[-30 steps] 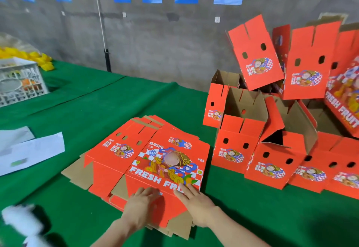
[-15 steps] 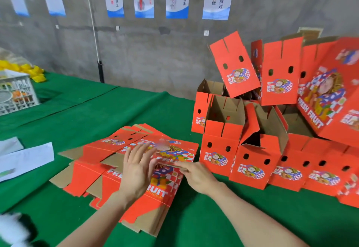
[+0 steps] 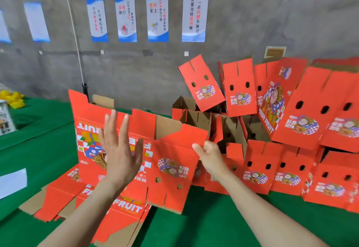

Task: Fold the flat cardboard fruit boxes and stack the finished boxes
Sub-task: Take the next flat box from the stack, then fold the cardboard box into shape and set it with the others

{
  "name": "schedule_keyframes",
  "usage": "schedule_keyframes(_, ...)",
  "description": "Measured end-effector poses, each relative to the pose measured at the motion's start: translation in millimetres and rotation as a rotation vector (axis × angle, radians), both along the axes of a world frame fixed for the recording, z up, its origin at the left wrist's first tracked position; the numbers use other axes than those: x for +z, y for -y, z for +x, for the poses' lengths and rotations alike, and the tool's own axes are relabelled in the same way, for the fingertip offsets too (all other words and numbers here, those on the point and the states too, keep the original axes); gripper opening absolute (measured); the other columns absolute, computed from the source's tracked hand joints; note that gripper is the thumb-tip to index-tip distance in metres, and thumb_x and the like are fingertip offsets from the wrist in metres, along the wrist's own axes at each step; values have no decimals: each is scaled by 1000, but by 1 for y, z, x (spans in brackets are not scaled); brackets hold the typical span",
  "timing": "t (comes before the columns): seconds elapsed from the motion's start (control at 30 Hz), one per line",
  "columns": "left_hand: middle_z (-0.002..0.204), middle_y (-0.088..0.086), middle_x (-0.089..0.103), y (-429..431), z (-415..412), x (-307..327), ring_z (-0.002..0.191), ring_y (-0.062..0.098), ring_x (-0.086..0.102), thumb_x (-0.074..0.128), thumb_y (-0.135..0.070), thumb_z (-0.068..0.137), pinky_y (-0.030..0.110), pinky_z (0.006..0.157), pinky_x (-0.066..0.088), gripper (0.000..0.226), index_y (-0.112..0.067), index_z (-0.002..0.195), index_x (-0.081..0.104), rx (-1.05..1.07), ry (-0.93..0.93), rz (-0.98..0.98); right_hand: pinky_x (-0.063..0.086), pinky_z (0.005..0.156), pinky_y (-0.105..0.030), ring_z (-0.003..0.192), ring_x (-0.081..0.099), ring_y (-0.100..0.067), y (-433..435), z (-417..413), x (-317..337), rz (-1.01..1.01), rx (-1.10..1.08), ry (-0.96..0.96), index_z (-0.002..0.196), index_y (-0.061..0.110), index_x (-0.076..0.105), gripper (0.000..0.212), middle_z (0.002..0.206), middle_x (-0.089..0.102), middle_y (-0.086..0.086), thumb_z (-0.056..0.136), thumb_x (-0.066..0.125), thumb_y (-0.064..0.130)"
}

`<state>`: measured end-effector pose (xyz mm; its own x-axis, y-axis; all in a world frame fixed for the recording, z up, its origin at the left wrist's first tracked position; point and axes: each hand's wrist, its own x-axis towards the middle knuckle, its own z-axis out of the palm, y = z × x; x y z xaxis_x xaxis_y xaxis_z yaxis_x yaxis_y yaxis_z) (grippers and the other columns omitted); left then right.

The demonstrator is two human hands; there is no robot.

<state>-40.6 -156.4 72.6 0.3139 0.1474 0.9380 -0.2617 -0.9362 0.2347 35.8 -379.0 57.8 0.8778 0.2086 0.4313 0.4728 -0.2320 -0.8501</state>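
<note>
1 second ago both grips lay flat on the top flat box [image 3: 171, 161], which rested level on the pile [image 3: 64, 192] on the desk [image 3: 194, 225]. Now it is raised upright over the pile, with its printed face toward the camera and upside down, and brown inside showing at the top. The right grip [image 3: 209, 153] has shifted to its right flap and pinches the edge. The left grip [image 3: 118, 149] has lifted, fingers straight, palm toward the big panel.

Scene was lit evenly and fairly brightly by diffuse light, faint soft shadows were cast on the green worktop [image 3: 194, 227], folded boxes [image 3: 303, 99] were rendered in saturated red, wall posters [image 3: 36, 22] were bent and smeared toward the left edge, fine print was left soft
</note>
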Motion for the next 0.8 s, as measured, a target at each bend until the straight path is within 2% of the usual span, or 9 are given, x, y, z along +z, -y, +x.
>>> schedule_keyframes(0.07,150,32,16,-1,3,5,141,45,15,55,-18,86,49,114,10,66,5,142,30,7,-13,-133,49,77,-41,81,57,-15,23,-3,6,200,4,-93,88,-4,60,16,89,69,-21,97,51,5)
schedule_keyframes(0.1,150,33,16,1,6,7,140,46,15,56,-18,84,46,115,9,68,9,141,30,5,-39,-202,49,84,-44,89,58,-21,39,-5,10,291,4,-122,96,0,62,14,97,67,-22,98,49,5)
schedule_keyframes(0.23,149,34,18,16,17,3,141,43,15,67,-8,86,42,116,11,71,13,141,27,-33,-207,-368,54,82,-35,85,66,-16,107,-16,20,423,-65,-139,104,8,62,17,96,69,-7,98,47,5)
schedule_keyframes(0.33,148,34,22,34,28,-5,142,40,17,71,-9,83,41,117,12,78,14,141,25,-43,-295,-449,53,87,-38,94,65,-19,159,-23,20,472,-136,-127,105,11,62,16,104,68,-9,98,48,6)
schedule_keyframes(0.4,148,32,26,48,37,-9,141,38,20,71,-12,83,42,117,14,80,14,142,23,-86,-339,-522,55,78,-26,92,68,-12,192,-30,22,503,-170,-116,103,17,64,18,101,72,-1,97,49,7)
schedule_keyframes(0.47,147,24,34,61,46,-11,138,32,31,70,-17,85,41,115,23,80,6,145,22,-238,-400,-676,54,65,-16,83,70,-4,224,-37,22,513,-202,-110,100,19,64,19,91,75,6,97,50,8)
schedule_keyframes(0.53,132,14,53,76,52,-11,121,26,51,68,-20,87,43,107,37,71,-2,145,29,-465,-506,-862,56,64,-19,85,71,-8,254,-46,24,505,-237,-128,105,19,64,19,93,75,5,96,50,9)
schedule_keyframes(0.67,91,10,68,101,60,-17,69,17,65,65,-2,82,29,63,54,27,-5,108,62,-813,-566,-990,59,72,-29,87,71,-15,304,-60,18,516,-322,-166,110,16,65,21,97,75,-1,95,51,10)
schedule_keyframes(0.8,95,20,71,128,58,-31,75,28,70,69,-4,68,34,65,59,39,-1,105,60,-1040,-741,-1074,51,82,-39,87,71,-18,334,-69,3,550,-373,-227,118,6,61,26,99,74,-7,95,51,8)
